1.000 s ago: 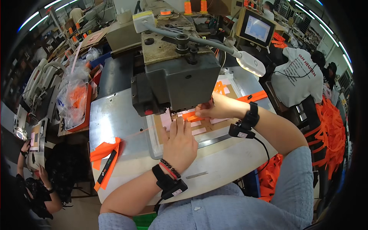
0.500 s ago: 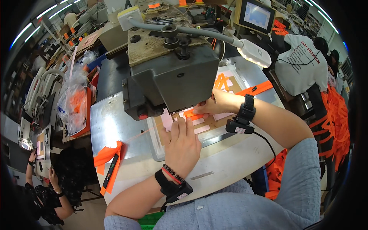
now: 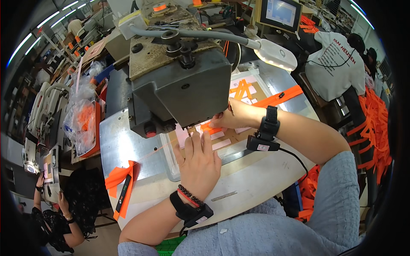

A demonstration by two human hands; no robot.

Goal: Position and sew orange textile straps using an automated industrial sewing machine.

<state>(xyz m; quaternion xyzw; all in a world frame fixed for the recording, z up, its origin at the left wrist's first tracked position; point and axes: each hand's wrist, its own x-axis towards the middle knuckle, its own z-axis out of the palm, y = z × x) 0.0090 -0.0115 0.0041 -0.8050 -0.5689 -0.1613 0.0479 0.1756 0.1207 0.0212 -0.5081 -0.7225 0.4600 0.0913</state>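
My left hand [image 3: 198, 165] lies palm down with fingers stretched out at the near edge of a brown sewing template [image 3: 220, 149] with pale pink strips. Its fingertips touch the template just in front of the sewing machine head [image 3: 183, 85]. Beside that head, my right hand [image 3: 232, 115] has its fingers bent together on a small orange fabric strip [image 3: 208, 128]. The machine head partly hides these fingertips. A thin orange thread runs left from the template. Behind my right hand, more orange strips [image 3: 242, 88] lie on the template.
An orange fabric piece with a black-handled tool [image 3: 124, 192] lies at the table's left. A lit lamp [image 3: 275, 55] hangs over the right side. Beyond stand a screen [image 3: 279, 15] and a seated co-worker [image 3: 337, 66]. Another person's hands work at the far left. Orange strips [image 3: 376, 128] hang at right.
The machine and lamp appear slightly farther left as the view shifts. Both hands keep nearly the same places on the template, the right still at the orange strip.
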